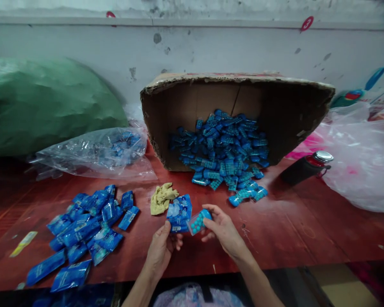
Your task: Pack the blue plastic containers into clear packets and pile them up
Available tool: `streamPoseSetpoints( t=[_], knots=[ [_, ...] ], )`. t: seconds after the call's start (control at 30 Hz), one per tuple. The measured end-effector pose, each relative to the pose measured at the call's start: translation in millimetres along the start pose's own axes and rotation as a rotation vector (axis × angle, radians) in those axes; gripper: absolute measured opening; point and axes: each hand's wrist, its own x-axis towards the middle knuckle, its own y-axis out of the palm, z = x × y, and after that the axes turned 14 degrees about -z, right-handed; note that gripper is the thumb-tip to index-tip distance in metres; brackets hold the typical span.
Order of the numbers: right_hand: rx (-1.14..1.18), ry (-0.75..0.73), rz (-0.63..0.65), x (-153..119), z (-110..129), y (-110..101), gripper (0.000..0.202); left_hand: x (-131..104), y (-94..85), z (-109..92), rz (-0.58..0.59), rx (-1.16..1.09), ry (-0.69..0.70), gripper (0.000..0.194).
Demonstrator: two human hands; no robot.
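Observation:
My left hand (165,243) grips a flat blue printed pouch (180,212) by its lower edge, thumb on top. Between the thumb and fingers of my right hand (222,228) is a small clear pack of blue balls (198,222) with a darker blue rounded end. The pack's left edge meets or overlaps the right side of the pouch; I cannot tell whether it is inside the opening. Just behind the pouch lies a crumpled yellow cloth (162,198). A pile of blue pouches (83,228) is spread to the left of my hands.
A cardboard box (166,102) on its side spills similar blue ball packs (225,145) onto the red table (294,230). A black bottle (302,168) and clear plastic bags (365,162) stand right. A plastic bag (92,151) and large green sack (48,106) lie left.

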Motion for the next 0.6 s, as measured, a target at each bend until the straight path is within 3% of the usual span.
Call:
streamPoseSetpoints(
  t=[0.2, 0.6],
  knots=[
    [-0.044, -0.019, -0.028, 3.0, -1.1, 1.6, 0.036, 1.7, -2.3, -0.8, 0.034, -0.001, 0.025, 0.032],
    [0.019, -0.061, -0.045, -2.4, -3.7, 4.1, 0.036, 2.2, -3.4, -2.8, -0.055, 0.064, 0.098, 0.032]
  ],
)
